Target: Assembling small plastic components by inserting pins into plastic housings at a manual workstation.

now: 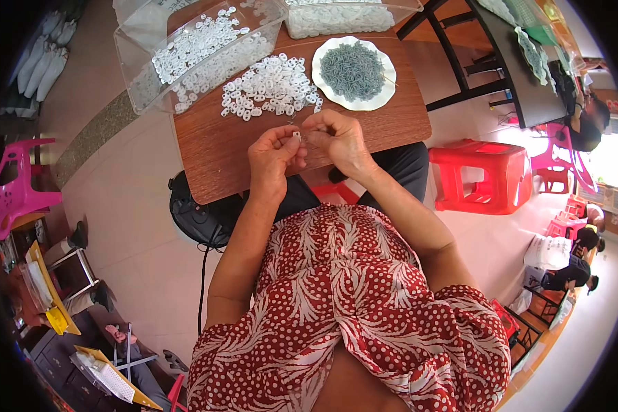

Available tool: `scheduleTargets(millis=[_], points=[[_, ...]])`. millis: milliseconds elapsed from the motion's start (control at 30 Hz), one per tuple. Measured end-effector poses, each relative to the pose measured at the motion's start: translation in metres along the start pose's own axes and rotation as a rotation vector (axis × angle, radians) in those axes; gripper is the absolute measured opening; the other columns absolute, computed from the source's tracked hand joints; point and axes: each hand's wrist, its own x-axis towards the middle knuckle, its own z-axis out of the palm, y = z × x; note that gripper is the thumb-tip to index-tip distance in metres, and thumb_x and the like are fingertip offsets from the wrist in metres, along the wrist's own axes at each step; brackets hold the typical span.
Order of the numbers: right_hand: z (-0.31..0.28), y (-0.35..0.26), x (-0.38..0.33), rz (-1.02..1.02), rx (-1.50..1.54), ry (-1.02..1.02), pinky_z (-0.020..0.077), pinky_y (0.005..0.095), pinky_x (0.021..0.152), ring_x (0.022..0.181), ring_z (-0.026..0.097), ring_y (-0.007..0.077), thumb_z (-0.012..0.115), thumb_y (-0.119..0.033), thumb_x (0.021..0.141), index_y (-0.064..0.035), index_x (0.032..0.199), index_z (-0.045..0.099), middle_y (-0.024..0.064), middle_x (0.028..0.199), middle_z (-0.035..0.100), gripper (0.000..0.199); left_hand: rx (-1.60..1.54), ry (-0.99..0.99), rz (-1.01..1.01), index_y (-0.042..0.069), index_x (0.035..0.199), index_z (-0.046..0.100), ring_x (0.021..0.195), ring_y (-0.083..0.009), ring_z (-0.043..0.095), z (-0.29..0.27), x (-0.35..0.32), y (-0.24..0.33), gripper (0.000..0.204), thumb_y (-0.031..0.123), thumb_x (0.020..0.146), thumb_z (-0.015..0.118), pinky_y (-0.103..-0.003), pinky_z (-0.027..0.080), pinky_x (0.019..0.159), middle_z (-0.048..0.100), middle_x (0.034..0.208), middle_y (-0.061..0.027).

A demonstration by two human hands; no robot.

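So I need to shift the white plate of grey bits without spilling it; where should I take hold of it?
Grip the plate by its bare scalloped rim on the near right side, probably coming from the right: the grey bits are heaped in the middle, and the loose white rings crowd its left edge.

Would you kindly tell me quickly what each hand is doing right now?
Left hand: fingers pinched shut on a small white ring.
Right hand: fingers curled closed at the same ring; what it grips cannot be told.

A red plastic stool (pixel 491 175) stands beside a black fan (pixel 198 216) on the floor.
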Motion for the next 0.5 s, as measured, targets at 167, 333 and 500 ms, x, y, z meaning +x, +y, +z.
scheduleTargets(millis=[167,333,500], points=[[-0.006,-0.015,-0.011,0.019,0.152,0.025,0.0465,0.0228,0.065,0.073,0.056,0.0091,0.059,0.005,0.077,0.0031,0.094,0.057,0.0056,0.081,0.060,0.017,0.019,-0.034,-0.030,-0.003,0.094,0.057,0.062,-0.0127,0.056,0.011,-0.007,0.007,0.012,0.006,0.085,0.057,-0.024,0.046,0.054,0.060,0.077,-0.0077],[-0.008,-0.022,-0.017,-0.028,0.127,0.076,0.0465,0.0220,0.066,0.073,0.056,0.0093,0.060,0.006,0.076,0.0031,0.096,0.057,0.0051,0.082,0.059,0.021,-0.006,-0.055,0.011,-0.001,0.087,0.057,0.057,-0.0095,0.054,0.024,-0.013,0.012,0.006,0.004,0.085,0.056,-0.021,0.045,0.047,0.060,0.072,-0.0055],[-0.008,-0.029,-0.022,-0.036,0.173,0.095,0.0467,0.0210,0.067,0.074,0.056,0.0082,0.060,0.006,0.077,0.0031,0.097,0.056,0.0048,0.083,0.059,0.021,0.028,-0.077,0.081,-0.001,0.086,0.056,0.053,-0.0085,0.052,0.030,-0.015,0.013,0.004,0.002,0.086,0.054,-0.021,0.043,0.046,0.058,0.070,-0.0045]])
